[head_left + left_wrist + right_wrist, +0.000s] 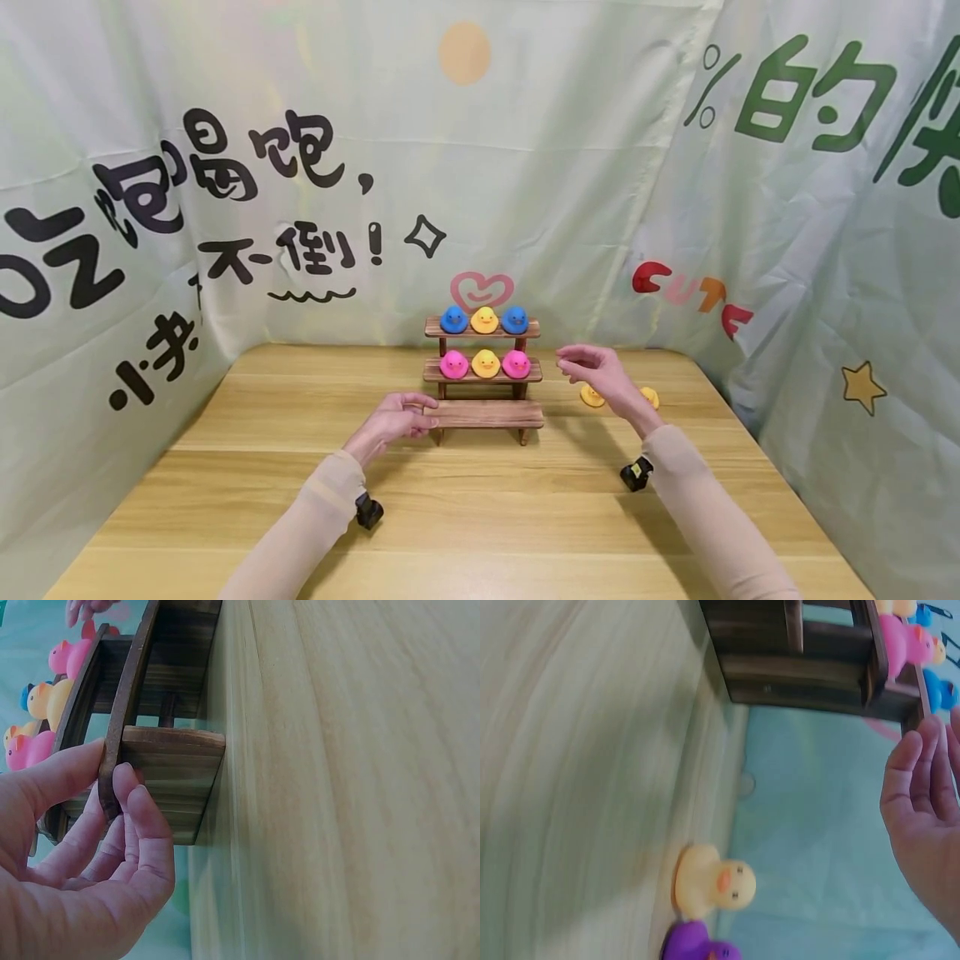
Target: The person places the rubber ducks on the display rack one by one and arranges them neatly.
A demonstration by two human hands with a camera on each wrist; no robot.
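A three-tier wooden display stand [483, 414] stands toward the back of the table. My left hand [393, 421] pinches the left end of its lowest shelf, the thumb on top and fingertips beneath, as the left wrist view shows. Nothing lies on that shelf. On the middle tier sit a pink duck [453, 364], a yellow duck [486, 364] and another pink duck [517, 364]. The top tier carries a yellow duck [484, 320] between two blue ducks [453, 320]. To the stand's right my right hand [600, 373] hovers with loosely bent fingers, holding nothing.
Right of the stand, a yellow duck [592, 396] and another yellow duck [650, 398] rest on the table. A purple duck [697, 943] shows in the right wrist view; my right hand hides it in the head view. Printed cloth [570, 183] hangs around the table.
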